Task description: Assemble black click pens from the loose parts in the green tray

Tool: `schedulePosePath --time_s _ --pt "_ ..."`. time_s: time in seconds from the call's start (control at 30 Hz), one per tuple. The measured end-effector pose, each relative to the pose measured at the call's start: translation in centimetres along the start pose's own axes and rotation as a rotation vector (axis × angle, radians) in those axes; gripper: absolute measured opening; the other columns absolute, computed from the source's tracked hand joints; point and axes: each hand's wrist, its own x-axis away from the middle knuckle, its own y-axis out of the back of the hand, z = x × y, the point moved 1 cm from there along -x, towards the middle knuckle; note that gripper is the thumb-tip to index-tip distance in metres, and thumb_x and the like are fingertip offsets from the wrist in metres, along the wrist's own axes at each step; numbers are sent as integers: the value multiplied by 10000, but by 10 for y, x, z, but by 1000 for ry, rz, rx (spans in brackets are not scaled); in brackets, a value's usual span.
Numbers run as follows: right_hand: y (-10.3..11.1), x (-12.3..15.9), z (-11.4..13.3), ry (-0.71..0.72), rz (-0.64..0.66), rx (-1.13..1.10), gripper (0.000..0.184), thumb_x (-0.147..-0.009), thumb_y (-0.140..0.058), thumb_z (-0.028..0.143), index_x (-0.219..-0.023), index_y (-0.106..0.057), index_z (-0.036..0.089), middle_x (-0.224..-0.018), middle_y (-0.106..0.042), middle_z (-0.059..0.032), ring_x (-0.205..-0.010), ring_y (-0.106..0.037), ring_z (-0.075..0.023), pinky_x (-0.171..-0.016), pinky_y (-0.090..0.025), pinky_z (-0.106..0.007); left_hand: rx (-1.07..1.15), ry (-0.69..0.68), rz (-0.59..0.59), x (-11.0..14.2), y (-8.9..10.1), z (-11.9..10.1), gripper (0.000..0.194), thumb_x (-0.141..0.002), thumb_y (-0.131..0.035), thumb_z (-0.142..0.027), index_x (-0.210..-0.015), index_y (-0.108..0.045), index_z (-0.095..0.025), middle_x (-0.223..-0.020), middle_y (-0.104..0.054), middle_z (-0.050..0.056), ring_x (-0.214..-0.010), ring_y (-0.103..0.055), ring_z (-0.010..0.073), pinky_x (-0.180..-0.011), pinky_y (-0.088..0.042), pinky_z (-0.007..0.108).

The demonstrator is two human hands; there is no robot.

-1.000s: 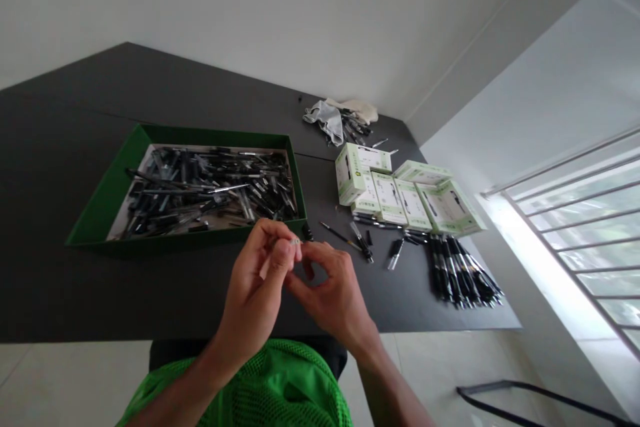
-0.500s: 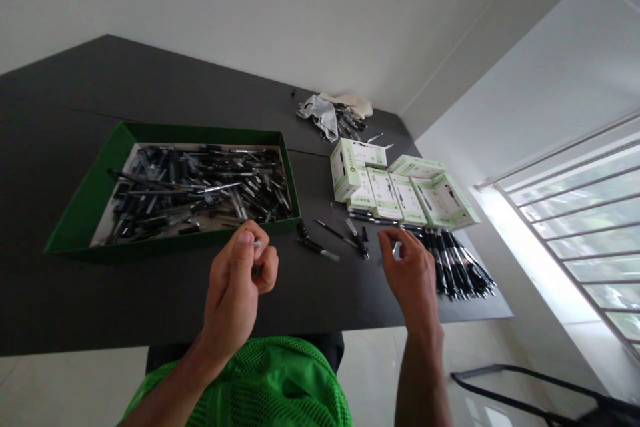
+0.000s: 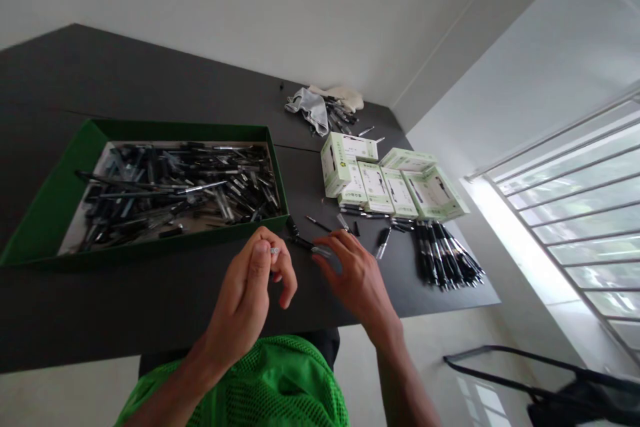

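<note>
My left hand (image 3: 253,280) is closed, thumb pressed against the bent fingers. A small pale tip (image 3: 274,251) pokes out of its grip; the rest of that piece is hidden. Low over the table, my right hand (image 3: 355,277) has curved fingers, with thumb and forefinger apart around the clear end of a black pen part (image 3: 303,241). Whether the fingertips touch it is hard to see. Just beyond lie a thin refill (image 3: 319,224) and a clear piece (image 3: 343,221). To the right of my right hand lies a pen with a clear end (image 3: 383,243).
A green box (image 3: 280,180) full of loose pens and parts stands at left. Several white-green cartons (image 3: 375,187) are at right, with a row of black pens (image 3: 445,253) near the table edge. Cloth gloves (image 3: 313,107) lie by more pens at the back. A wall borders the table.
My right hand has moved left from beside the pen row to the loose parts. A clear-ended pen now lies where it was. My left hand shifted slightly right, still closed. The view shifted slightly.
</note>
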Motion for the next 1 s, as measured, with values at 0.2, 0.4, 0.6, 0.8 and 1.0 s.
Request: schedulePosePath --time_s 0.2,0.4,0.6,0.8,1.0 --pt "53 -11 -52 -153 -272 226 204 -1042 -569 277 -1109 -755 229 -1116 -774 -83 -1050 -677 -286 -927 -499 -422 63 34 -16 0 4 6 426 -1121 -348 -555 -838 -408 -243 -588 -304 -84 -495 -280 106 -471 -222 239" --pt "68 -19 -105 -133 -34 417 273 -1022 -538 234 -1155 -773 198 -1170 -785 -99 -1055 -675 -310 -911 -500 -448 18 13 -34 -2 5 4 377 -1135 -354 -510 -891 -442 -236 -607 -397 -73 -545 -359 117 -540 -300 260" --pt "51 -22 -79 -45 -106 107 203 -1028 -574 268 -1068 -767 223 -1069 -773 -87 -1031 -683 -276 -922 -516 -423 137 26 7 -4 5 2 367 -1136 -345 -512 -896 -428 -247 -544 -473 -73 -543 -422 140 -632 -390 302" --pt "21 -3 -4 121 -89 -372 150 -1030 -610 277 -1112 -735 257 -1019 -743 -54 -935 -653 -215 -812 -512 -353 130 11 61 -2 9 6 355 -1139 -350 -496 -907 -450 -245 -541 -500 -69 -570 -447 139 -626 -392 272" --pt "-3 7 56 102 -212 -773 282 -980 -719 379 -1252 -723 303 -915 -708 -19 -803 -620 -176 -706 -512 -311 92 157 170 3 6 7 381 -1038 -599 -532 -857 -508 -209 -737 -532 -35 -573 -461 92 -522 -373 210"
